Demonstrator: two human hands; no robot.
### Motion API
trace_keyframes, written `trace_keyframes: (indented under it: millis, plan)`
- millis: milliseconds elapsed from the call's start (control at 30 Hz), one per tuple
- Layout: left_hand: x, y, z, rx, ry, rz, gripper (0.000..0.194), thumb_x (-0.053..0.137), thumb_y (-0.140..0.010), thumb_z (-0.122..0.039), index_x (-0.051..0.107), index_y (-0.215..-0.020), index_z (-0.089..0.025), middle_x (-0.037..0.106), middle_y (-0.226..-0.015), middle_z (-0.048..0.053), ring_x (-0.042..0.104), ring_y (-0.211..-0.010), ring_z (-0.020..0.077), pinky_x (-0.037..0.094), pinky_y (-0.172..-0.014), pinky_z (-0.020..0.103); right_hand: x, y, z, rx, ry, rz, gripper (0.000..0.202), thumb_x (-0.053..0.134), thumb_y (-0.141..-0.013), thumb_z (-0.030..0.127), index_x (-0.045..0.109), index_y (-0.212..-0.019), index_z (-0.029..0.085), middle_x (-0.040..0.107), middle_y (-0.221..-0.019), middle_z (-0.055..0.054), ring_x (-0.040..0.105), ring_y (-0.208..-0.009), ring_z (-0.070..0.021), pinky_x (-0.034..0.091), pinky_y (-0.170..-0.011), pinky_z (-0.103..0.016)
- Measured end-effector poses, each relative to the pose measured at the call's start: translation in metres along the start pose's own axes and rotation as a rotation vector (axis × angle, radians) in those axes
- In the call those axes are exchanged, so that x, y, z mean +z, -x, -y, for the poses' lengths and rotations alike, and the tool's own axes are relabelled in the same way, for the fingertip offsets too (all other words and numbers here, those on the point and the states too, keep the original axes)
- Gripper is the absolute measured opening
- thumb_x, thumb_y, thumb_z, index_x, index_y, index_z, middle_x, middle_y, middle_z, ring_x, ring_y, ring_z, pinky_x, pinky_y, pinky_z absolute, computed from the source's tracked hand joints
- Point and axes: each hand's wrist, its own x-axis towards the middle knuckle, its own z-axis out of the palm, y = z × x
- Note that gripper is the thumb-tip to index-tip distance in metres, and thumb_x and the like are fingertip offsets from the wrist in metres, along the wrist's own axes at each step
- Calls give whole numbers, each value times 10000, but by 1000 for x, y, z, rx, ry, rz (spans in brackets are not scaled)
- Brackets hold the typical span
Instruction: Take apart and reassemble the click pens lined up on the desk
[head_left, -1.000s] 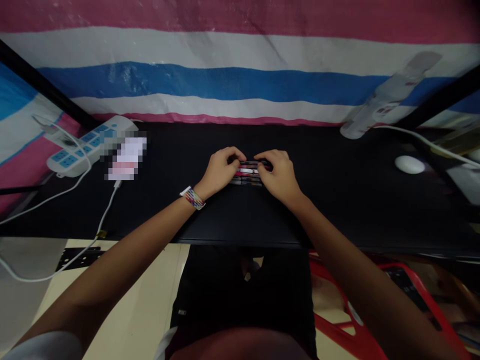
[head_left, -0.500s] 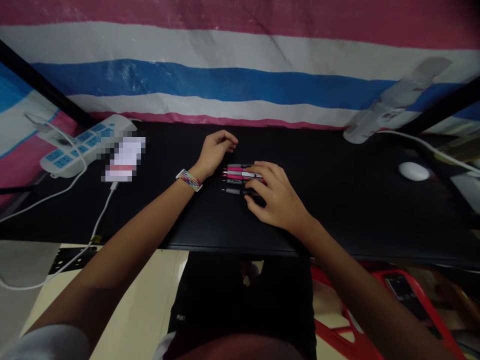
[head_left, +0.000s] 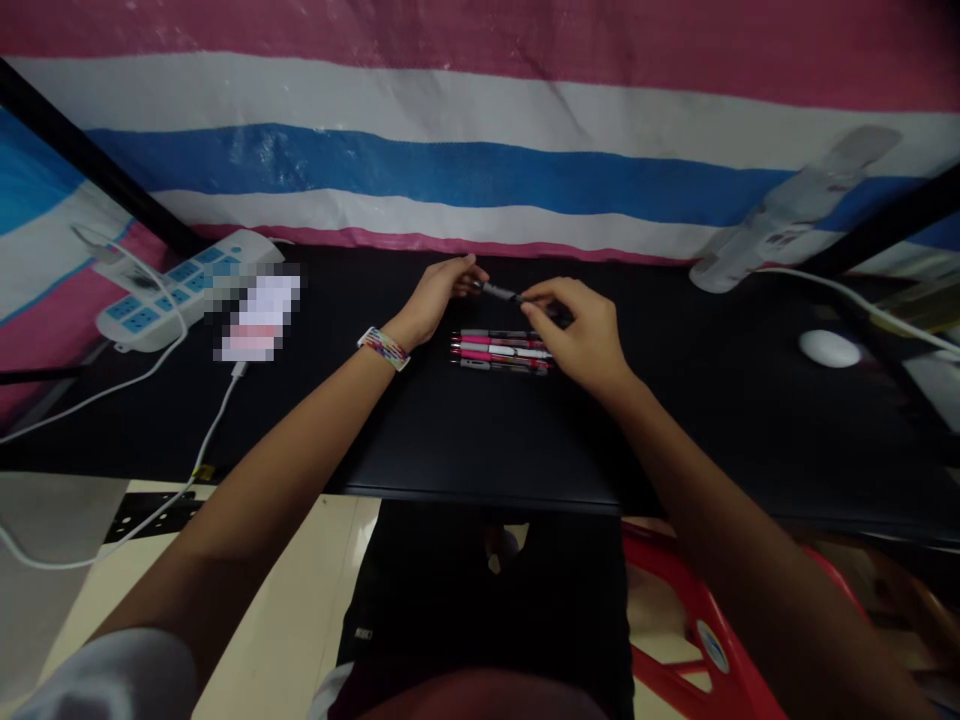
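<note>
A dark pen with a grey grip [head_left: 499, 291] is held above the black desk, its back end pinched by my right hand [head_left: 581, 330]. Its tip end reaches the fingers of my left hand [head_left: 442, 292], which are curled around that end; the exact contact is hard to make out. Just below, several pens [head_left: 501, 352] lie side by side on the desk, pink, white and dark ones, tips to the left. A colourful woven band [head_left: 384, 347] is on my left wrist.
On the left are a white power strip [head_left: 187, 290], a blurred-out phone [head_left: 262, 318] and its white cable [head_left: 219, 405]. A clear bottle [head_left: 780, 225] and a white mouse [head_left: 829, 348] are on the right. A red stool [head_left: 697, 620] stands below the desk edge.
The nearest dark pen of the row has been picked up by my right hand and moved up, away from the edge. My left hand has shifted slightly right and now meets the pen's tip end.
</note>
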Motion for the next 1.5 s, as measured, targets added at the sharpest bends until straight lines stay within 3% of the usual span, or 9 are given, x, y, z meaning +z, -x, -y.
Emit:
trace_keyframes:
  millis: [133, 200, 267, 367, 467, 800, 967, 1233, 1500]
  plan:
    - [-2, 6, 0, 54, -30, -9, 564, 550, -1148, -710, 780, -986, -222, 846, -905, 96, 804, -854, 203, 611, -853, 342, 1, -27, -23, 90, -59, 15, 145, 759, -1001, 312, 887, -1048, 265, 846, -961, -57, 742, -952, -298, 562, -917, -445]
    - [-2, 11, -1, 85, -68, 11, 599, 544, -1134, -761, 795, -1066, -221, 828, -856, 88, 787, -810, 201, 595, -795, 339, 5, -31, -29, 92, -66, 51, 132, 780, -992, 319, 904, -1010, 274, 868, -972, -51, 741, -953, -296, 562, -929, -451]
    - [-3, 15, -1, 129, -105, 52, 510, 631, -1123, -695, 805, -1123, -214, 813, -844, 68, 769, -797, 185, 575, -772, 321, 10, -30, -32, 102, -88, 65, 128, 787, -987, 324, 908, -981, 283, 881, -988, -46, 746, -956, -293, 568, -950, -460]
    - [-3, 20, 0, 229, -148, 128, 245, 856, -1014, -423, 816, -1100, -198, 820, -936, 50, 761, -859, 166, 569, -821, 302, 18, -24, -33, 149, -167, 40, 117, 802, -969, 324, 911, -985, 285, 870, -934, -45, 761, -937, -289, 587, -971, -474]
    - [-4, 22, 0, 275, -197, 127, 134, 870, -955, -255, 829, -1066, -191, 828, -997, 47, 750, -881, 162, 564, -842, 308, 17, -20, -34, 225, -320, 15, 115, 824, -950, 336, 909, -1000, 279, 841, -870, -43, 773, -866, -268, 616, -921, -453]
    - [-5, 22, -2, 268, -288, -72, 114, 823, -953, -195, 793, -1063, -203, 842, -1094, 60, 747, -934, 172, 601, -910, 330, 9, -24, -55, 534, -706, -65, 91, 804, -847, 234, 860, -919, 245, 770, -774, -17, 690, -651, -157, 617, -633, -297]
    - [-3, 22, -2, 221, -213, -57, 103, 834, -935, -174, 794, -1028, -195, 847, -1022, 60, 785, -943, 181, 635, -914, 334, 14, -25, -59, 518, -718, -53, 97, 842, -837, 224, 850, -931, 245, 813, -849, -31, 716, -687, -151, 630, -625, -278]
    - [-5, 17, 2, 180, -171, -17, 133, 777, -930, -147, 874, -1000, -203, 815, -861, 39, 738, -765, 144, 634, -771, 291, 17, -27, -69, 489, -730, -14, 111, 888, -825, 180, 886, -930, 216, 838, -839, -49, 736, -708, -152, 659, -666, -283]
    - [-3, 16, 5, 130, -111, -1, 97, 780, -954, -137, 871, -972, -167, 773, -762, 36, 692, -634, 118, 613, -647, 257, 17, -26, -72, 517, -789, -17, 149, 971, -795, 183, 874, -907, 193, 834, -827, -58, 792, -721, -179, 753, -797, -364]
